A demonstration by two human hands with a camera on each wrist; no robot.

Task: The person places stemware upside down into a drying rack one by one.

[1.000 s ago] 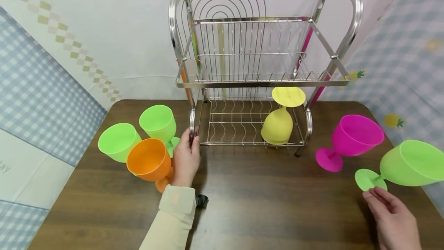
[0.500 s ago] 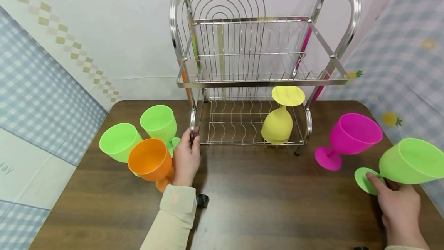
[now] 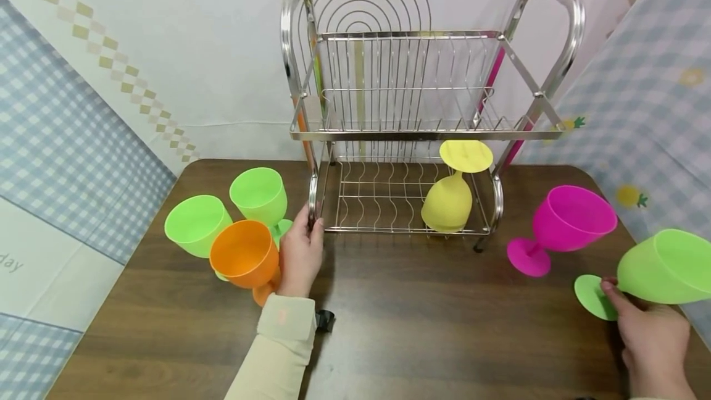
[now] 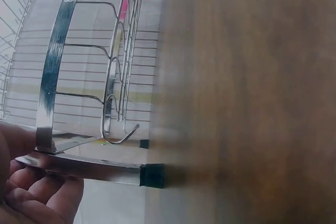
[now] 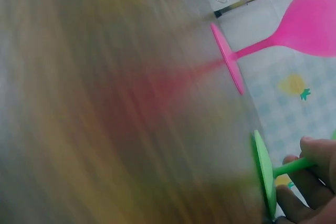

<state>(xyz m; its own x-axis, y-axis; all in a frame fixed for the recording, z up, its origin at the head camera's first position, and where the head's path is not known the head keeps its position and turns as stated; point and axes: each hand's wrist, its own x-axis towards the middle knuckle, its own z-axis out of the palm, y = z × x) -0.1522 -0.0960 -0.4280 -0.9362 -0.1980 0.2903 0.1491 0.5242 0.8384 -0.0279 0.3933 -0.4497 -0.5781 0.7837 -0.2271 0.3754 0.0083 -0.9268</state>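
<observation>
My left hand [image 3: 300, 258] grips the front left leg of a two-tier metal dish rack [image 3: 428, 136]; in the left wrist view its fingers [image 4: 60, 195] curl round the curved leg [image 4: 100, 169], just above the black foot. At the right, my right hand [image 3: 655, 332] pinches the stem of a light green goblet [image 3: 661, 267], its bowl facing up. The right wrist view shows the fingers around the green stem [image 5: 291, 167], close above the base [image 5: 265, 177]. A yellow goblet [image 3: 449, 202] stands upside down at the right of the lower rack shelf.
A magenta goblet [image 3: 572, 221] stands upright between the rack and my right hand. Left of my left hand are an orange goblet [image 3: 244, 255] and two green goblets, one at the back [image 3: 258, 196]. White and checked cloth [image 3: 72, 141] hangs around the wooden table [image 3: 416, 326].
My right hand has moved from the near edge of the green goblet's base to its stem and now grips it; the base has tilted slightly. My left hand stays on the rack leg.
</observation>
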